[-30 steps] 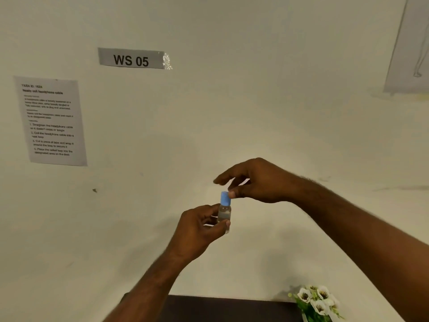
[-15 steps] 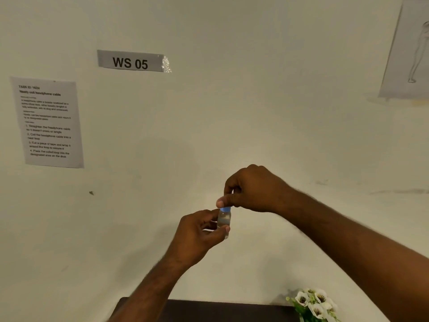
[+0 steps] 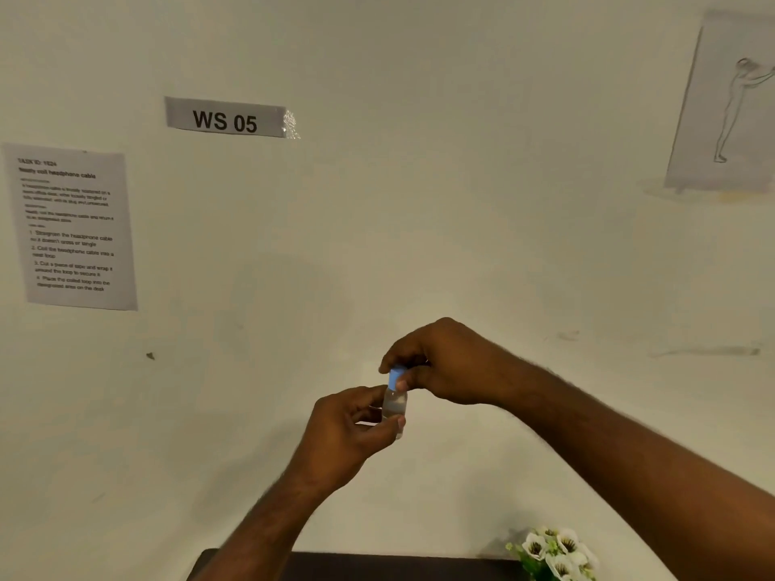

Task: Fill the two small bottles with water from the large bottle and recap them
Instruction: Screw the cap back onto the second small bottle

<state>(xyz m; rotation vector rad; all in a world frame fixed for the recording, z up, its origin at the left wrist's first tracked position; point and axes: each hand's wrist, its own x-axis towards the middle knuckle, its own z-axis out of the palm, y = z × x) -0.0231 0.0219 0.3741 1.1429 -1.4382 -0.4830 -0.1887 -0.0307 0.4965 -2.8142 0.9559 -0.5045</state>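
A pale wall [image 3: 419,228] fills the view; a "WS 05" label [image 3: 225,119] is taped above a printed instruction sheet [image 3: 73,228]; a figure sketch [image 3: 725,106] hangs upper right; white artificial flowers [image 3: 553,551] stand beside the dark tabletop [image 3: 398,569].

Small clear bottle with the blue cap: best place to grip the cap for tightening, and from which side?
Pinch the blue cap across its sides, coming from above and the right, as the right hand does. The small clear plastic bottle stands roughly upright, cap on top, and the left hand wraps the body from the left, so only the top and right look free.
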